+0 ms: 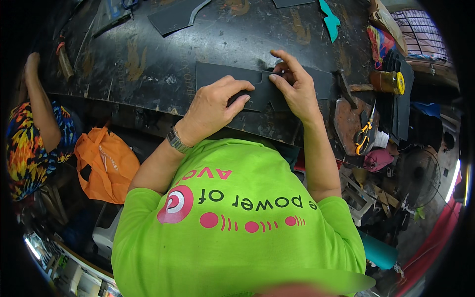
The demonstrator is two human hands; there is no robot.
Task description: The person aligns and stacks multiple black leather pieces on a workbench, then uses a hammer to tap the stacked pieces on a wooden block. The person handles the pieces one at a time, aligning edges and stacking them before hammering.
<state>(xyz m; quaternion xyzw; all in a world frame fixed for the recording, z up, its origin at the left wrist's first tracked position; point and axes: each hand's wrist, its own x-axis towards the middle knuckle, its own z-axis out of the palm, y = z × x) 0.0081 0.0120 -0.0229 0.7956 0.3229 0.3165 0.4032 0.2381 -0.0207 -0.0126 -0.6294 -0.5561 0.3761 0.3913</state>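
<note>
Two flat black sheet pieces lie on the dark table in front of me, their inner ends meeting between my hands. My left hand (pixel 215 101) bends over the left black sheet piece (pixel 217 72), its thumb and fingertips closed about the lower part near the joint. At the inner end of the right black sheet piece (pixel 319 83), my right hand (pixel 298 89) pinches the edge, thumb on top and forefinger raised. What lies under the curled fingers is hidden.
A hammer (pixel 345 89), a jar (pixel 387 82) and orange-handled scissors (pixel 364 136) are at the right. Farther back lie a black cut piece (pixel 173 19) and a teal piece (pixel 330 22). Another person's arm (pixel 42 104) and an orange bag (pixel 106 166) are at the left.
</note>
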